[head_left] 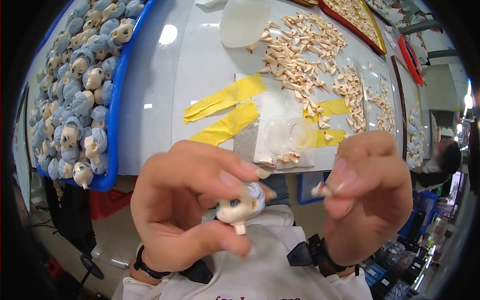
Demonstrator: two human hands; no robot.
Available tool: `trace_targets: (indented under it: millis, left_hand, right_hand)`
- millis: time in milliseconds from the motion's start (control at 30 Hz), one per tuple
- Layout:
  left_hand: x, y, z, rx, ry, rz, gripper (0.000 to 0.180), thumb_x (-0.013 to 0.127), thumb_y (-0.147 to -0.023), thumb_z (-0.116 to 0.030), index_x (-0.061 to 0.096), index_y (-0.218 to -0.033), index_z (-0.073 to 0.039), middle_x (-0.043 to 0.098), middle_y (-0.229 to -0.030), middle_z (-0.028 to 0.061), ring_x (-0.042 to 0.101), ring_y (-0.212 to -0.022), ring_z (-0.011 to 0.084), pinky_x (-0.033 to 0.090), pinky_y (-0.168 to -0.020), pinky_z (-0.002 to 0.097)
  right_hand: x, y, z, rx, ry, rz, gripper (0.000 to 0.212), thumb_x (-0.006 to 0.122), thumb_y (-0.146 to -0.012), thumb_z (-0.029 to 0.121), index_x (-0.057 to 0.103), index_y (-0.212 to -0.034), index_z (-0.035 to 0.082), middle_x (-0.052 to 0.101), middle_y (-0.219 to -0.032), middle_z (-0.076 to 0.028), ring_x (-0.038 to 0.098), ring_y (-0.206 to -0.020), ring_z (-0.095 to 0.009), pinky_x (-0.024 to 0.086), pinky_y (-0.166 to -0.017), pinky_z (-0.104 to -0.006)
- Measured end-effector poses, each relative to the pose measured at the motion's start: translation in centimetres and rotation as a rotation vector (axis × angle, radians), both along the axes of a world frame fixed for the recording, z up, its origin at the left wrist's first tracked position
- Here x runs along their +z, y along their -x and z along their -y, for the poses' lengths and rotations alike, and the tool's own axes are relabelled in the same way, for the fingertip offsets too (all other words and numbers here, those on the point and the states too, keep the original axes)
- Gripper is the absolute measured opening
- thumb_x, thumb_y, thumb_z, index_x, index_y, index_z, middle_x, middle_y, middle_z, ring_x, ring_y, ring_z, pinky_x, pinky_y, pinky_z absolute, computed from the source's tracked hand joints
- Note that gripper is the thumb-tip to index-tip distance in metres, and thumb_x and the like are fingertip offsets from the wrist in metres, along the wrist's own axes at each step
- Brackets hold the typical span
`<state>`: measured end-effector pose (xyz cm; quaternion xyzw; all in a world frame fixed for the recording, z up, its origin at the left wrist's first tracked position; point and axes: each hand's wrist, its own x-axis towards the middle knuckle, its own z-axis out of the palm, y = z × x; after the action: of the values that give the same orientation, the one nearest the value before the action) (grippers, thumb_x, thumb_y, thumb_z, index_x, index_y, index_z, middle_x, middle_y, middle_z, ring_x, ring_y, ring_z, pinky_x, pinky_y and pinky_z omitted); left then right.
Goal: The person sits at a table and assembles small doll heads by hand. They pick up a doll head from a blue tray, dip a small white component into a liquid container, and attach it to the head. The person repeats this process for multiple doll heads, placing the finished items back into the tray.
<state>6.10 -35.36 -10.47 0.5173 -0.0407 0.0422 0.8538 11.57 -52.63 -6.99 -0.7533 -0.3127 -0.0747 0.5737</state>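
My left hand (187, 210) holds a small doll head (240, 206) with pale blue hair and blue eyes, its neck peg pointing down. My right hand (367, 207) pinches a tiny cream-coloured part (320, 189) between thumb and fingers, a short way to the right of the doll head. Both hands are raised close to the camera, in front of the table's near edge.
A blue tray (116, 100) on the left is full of several blue-haired doll heads. Several small cream parts (300, 55) lie scattered on the white table, beside yellow tape strips (225, 112) and a clear round dish (290, 134). Red-rimmed trays (372, 30) sit far right. Another person (442, 157) is at the right edge.
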Motion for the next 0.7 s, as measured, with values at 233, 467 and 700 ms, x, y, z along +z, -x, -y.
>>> trace_targets:
  millis: [233, 467, 700]
  left_hand:
    - [-1.3, 0.0, 0.2, 0.027, -0.095, 0.195, 0.051, 0.076, -0.071, -0.032, 0.046, -0.102, -0.005, 0.049, -0.097, 0.0145, 0.056, -0.076, 0.0182, 0.048, -0.068, 0.0265]
    - [0.7, 1.0, 1.3, 0.106, -0.086, -0.105, 0.052, 0.076, -0.070, -0.035, 0.048, -0.099, -0.003, 0.052, -0.091, 0.0111, 0.054, -0.075, 0.0126, 0.045, -0.069, 0.0209]
    - [0.5, 1.3, 0.8, 0.130, -0.194, -0.038, 0.050, 0.076, -0.071, -0.035, 0.053, -0.098, 0.001, 0.056, -0.084, 0.0094, 0.055, -0.073, 0.0114, 0.045, -0.070, 0.0213]
  right_hand:
    - [-0.3, 1.2, -1.2, 0.020, -0.076, -0.009, 0.016, 0.068, -0.074, 0.006, 0.056, -0.084, 0.005, 0.048, -0.082, -0.010, 0.045, -0.068, -0.010, 0.036, -0.059, -0.0176]
    - [-0.7, 1.8, -1.7, -0.008, -0.133, -0.063, 0.023, 0.072, -0.068, 0.000, 0.058, -0.085, 0.006, 0.049, -0.079, -0.008, 0.048, -0.064, -0.011, 0.039, -0.056, -0.0192]
    - [0.1, 1.2, -0.9, 0.030, 0.147, 0.145, 0.028, 0.075, -0.062, 0.002, 0.061, -0.084, 0.013, 0.053, -0.077, -0.003, 0.049, -0.062, -0.013, 0.035, -0.052, -0.0235]
